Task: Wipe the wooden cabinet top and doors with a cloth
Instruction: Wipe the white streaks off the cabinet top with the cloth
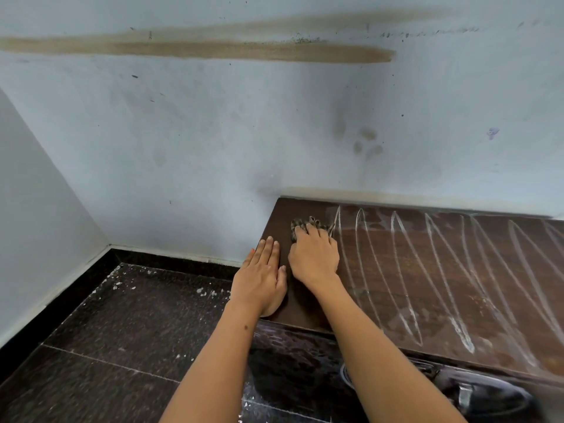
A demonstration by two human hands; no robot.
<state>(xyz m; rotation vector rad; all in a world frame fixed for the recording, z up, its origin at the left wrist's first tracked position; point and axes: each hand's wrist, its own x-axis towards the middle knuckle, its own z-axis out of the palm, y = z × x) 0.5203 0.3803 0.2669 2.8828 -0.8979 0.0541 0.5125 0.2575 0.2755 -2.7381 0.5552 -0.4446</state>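
A patterned cloth (308, 225) is pressed onto the wooden cabinet top (427, 270) by the right hand (314, 257); its fingers are bent over the cloth, which bunches out just beyond the fingertips, near the top's far left corner. Just left of that grip, the left hand (262, 279) is laid flat at the top's left edge, fingers straight, nothing held. To the right of the grip, whitish arcing streaks (457, 285), possibly drying moisture, are spread across the wood. Beneath the forearms, a dark speckled floor (122, 331) is seen.
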